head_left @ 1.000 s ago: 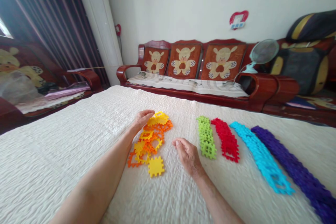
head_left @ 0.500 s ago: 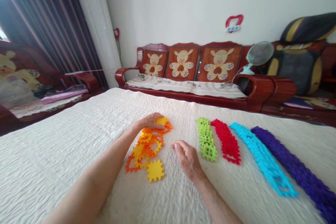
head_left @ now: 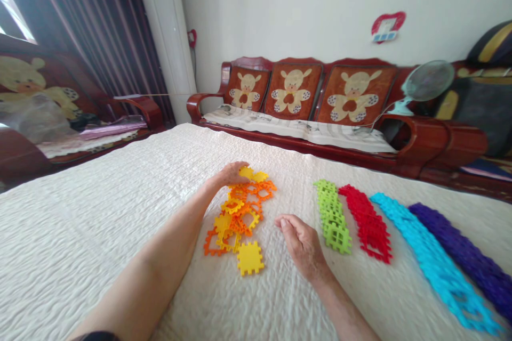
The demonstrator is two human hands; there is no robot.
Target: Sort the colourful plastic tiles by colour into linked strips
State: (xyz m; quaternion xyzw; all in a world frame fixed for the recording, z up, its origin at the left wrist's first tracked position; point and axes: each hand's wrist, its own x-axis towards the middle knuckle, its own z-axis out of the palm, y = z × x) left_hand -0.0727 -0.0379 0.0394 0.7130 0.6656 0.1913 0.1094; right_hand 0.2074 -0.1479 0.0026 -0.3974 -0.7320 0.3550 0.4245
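My left hand (head_left: 232,173) is at the far end of a pile of orange and yellow interlocking plastic tiles, its fingers closed on a yellow tile (head_left: 245,172). Another yellow piece (head_left: 261,176) lies right beside that tile. Orange open-frame tiles (head_left: 264,190) and yellow ones overlap down the pile toward me. At the near end a solid yellow square tile (head_left: 250,258) lies flat. My right hand (head_left: 303,245) rests on the cover to the right of the pile, fingers curled shut, with nothing visible in them.
To the right lie rows of overlapping tiles: green (head_left: 333,217), red (head_left: 367,224), light blue (head_left: 434,261) and purple (head_left: 460,250). All rest on a white quilted cover (head_left: 120,213). Behind stand a wooden sofa (head_left: 208,101) with bear cushions and a small fan (head_left: 428,81).
The view has turned left, so everything sits further right. Two yellow pieces now show at my left fingertips where one showed before. My right hand stays curled beside the pile.
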